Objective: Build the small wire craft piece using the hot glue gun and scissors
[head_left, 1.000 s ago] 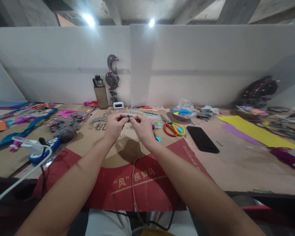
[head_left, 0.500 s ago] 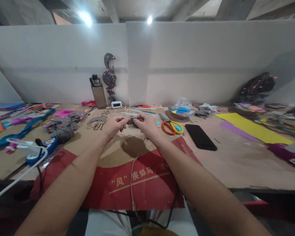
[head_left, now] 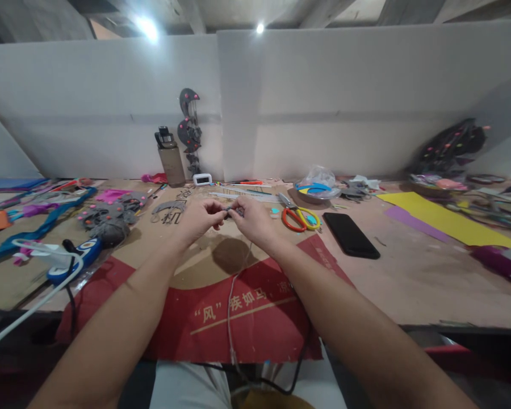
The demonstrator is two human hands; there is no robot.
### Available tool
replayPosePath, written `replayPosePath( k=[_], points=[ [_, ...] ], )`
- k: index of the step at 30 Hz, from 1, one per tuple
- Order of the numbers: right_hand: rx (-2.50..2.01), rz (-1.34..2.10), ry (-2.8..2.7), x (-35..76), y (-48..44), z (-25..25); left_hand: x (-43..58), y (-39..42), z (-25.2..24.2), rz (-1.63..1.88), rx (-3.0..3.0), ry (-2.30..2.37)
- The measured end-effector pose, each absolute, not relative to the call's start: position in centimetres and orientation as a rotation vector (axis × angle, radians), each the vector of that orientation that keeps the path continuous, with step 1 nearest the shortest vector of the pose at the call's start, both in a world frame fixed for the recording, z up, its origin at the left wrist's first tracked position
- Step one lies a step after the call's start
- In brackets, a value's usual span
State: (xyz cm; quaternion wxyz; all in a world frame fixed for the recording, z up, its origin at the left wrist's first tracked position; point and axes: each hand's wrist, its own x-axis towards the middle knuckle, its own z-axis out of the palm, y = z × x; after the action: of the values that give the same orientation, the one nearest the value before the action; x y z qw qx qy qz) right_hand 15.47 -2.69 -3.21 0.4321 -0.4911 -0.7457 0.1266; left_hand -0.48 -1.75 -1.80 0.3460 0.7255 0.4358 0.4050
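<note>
My left hand [head_left: 202, 218] and my right hand [head_left: 252, 218] meet above the cardboard, fingertips almost touching. Both are closed in a pinch on a small dark grey piece [head_left: 229, 211], mostly covered by the fingers, so its kind cannot be made out. A thin pale cord [head_left: 229, 309] runs from below my right hand down over the red printed cardboard [head_left: 174, 329]. To the right of my right hand lie scissors [head_left: 296, 217] with one red and one yellow handle. Left of my left hand, a flat grey cut shape [head_left: 164, 208] rests on the cardboard.
A black phone [head_left: 351, 235] lies to the right, near a yellow sheet [head_left: 447, 218]. At the back stand a bottle [head_left: 171, 162] and a small white device [head_left: 202, 180]. Grey yarn [head_left: 111, 228] and a blue power strip [head_left: 79, 261] with a white cable occupy the left.
My hands have drawn closer together, and the dark piece between them shows less. The view has shifted slightly.
</note>
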Motion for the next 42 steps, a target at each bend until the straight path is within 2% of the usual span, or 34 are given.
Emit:
replayPosePath(
  k=[10,15,22,26,29,32,37,42],
  points=[
    [-1.151,0.546,-1.751,14.2,-3.0,-4.2,-1.2,-0.3,-2.8,1.363,1.815,1.23],
    [-1.056,0.521,-1.861,13.6,-3.9,-4.2,-2.1,0.6,-2.9,1.475,1.697,1.322],
    [-0.775,0.331,-2.191,11.5,-7.5,-3.5,-4.0,2.0,-2.0,1.779,1.089,0.94],
    [-0.639,0.293,-2.09,11.7,-8.2,-2.9,-5.4,2.7,-1.3,1.784,0.774,0.784],
    [-0.796,0.395,-1.824,13.4,-7.0,-2.1,-5.6,2.7,-0.9,1.741,0.632,0.755],
    [-1.131,0.35,-1.6,16.1,-4.6,-1.6,-5.3,2.4,-0.7,1.719,0.612,0.757],
    [-1.76,0.116,-1.781,19.5,-1.4,-2.9,-4.9,1.8,-0.6,1.678,0.694,0.873],
    [-1.99,0.314,-1.953,19.6,-0.7,-5.8,-4.7,1.4,-0.9,1.693,0.768,0.851]
  ],
)
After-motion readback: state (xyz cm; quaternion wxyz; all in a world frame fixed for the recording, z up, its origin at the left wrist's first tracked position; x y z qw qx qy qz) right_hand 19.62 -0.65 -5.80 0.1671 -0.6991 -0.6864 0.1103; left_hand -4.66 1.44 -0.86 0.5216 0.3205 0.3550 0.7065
